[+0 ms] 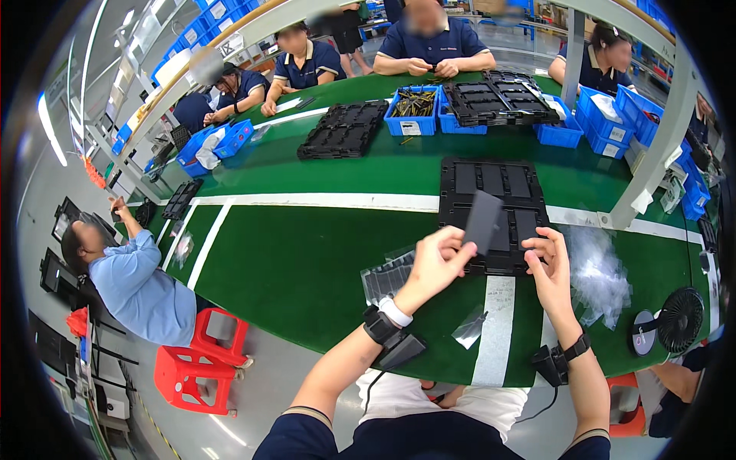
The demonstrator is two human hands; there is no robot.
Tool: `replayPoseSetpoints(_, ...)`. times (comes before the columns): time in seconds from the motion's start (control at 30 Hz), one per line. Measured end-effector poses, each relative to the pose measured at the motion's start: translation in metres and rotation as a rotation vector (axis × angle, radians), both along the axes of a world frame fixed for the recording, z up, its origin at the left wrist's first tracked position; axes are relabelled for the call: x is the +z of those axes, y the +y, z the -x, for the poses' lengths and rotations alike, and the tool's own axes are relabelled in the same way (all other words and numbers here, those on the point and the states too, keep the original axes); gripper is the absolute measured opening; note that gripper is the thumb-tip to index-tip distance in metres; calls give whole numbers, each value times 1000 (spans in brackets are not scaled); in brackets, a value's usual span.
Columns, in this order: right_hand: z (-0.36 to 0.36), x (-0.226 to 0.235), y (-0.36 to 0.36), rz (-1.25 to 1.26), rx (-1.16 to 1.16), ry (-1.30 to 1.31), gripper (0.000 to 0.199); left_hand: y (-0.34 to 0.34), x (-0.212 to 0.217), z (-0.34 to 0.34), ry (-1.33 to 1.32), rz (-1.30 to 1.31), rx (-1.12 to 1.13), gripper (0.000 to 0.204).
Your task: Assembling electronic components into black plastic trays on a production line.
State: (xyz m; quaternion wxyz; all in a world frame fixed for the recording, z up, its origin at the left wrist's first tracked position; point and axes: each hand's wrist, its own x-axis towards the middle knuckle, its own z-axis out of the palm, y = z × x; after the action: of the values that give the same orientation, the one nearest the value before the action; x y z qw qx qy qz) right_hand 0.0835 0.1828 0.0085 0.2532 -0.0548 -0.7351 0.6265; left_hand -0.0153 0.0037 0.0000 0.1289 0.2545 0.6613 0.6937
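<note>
My left hand (438, 264) grips a flat dark grey rectangular piece (483, 218) by its lower end, thumb and fingers pinched on it. The piece is held tilted above a black compartment tray (451, 213). Similar dark rectangular pieces (518, 182) sit in several of the tray's compartments. Over the tray's near right corner is my right hand (548, 264), its fingers bent and apart, with nothing visible in them. Left of the tray lie clear plastic sheets (387, 277), partly hidden behind my left hand. A small clear film piece (469, 328) rests nearer to me.
A heap of clear plastic bags (602, 276) lies to the right, with a small black fan (680, 320) beyond it. Black trays (343, 129) and blue bins (412, 125) stand across the green table (291, 253). A metal post (665, 146) rises at right. Co-workers sit around.
</note>
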Motion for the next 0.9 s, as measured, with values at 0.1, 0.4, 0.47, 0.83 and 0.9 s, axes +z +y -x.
replayPoseSetpoints(0.1, -1, 3, 0, -18, 55, -31, 36, -8, 0, 12, 255, 338, 181, 19)
replayPoseSetpoints(0.4, 0, -1, -1, -198, 94, 10, 30, -10, -12, 9, 542, 422, 345, 21)
replayPoseSetpoints(0.47, -1, -3, -1, -206, 99, 1, 27, -8, -18, 7, 629, 476, 355, 20)
replayPoseSetpoints(0.83, 0, 1, -2, -350, 96, 43, 17, -8, 1, -6, 459, 418, -567, 31)
replayPoseSetpoints(0.9, 1, -1, 0, -334, 91, 53, 16, -6, -4, -1, 486, 418, -558, 27)
